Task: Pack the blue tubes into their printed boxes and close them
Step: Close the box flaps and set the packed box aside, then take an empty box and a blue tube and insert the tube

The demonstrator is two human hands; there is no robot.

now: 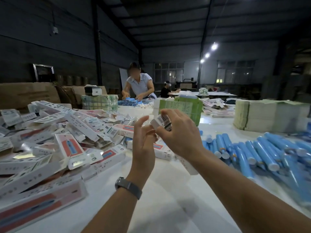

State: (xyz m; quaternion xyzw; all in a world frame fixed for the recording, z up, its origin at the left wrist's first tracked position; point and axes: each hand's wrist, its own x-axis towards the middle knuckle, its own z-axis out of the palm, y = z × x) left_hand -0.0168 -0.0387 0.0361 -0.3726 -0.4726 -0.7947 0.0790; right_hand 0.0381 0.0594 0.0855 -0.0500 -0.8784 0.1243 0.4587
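Room: dim warehouse with a dark metal roof and a few ceiling lamps; a long white table (165,199) runs away from the person wearing the camera.

Right hand: the right hand (180,133) is raised above the table, thumb and curled fingers wrapped round the upper end of a printed box (162,122), barcode side showing.

Left hand: the left hand (143,140) stands just left of the box, palm turned toward it, fingers loosely spread and slightly bent, fingertips at the box end; whether they touch a flap is too blurred to tell.

Box axis: the box's long axis appears to run down and toward the person, mostly hidden behind the right hand.

Blue tubes: a heap of blue tubes (262,155) lies below and to the right of the right hand, which is the nearer hand to them.

Packed boxes: a pile of printed boxes (55,140) lies below and to the left of the left hand.

Likely step: closing the end flap of the held box.

Others: another worker (139,83) sorts goods at the far end, beyond both hands.
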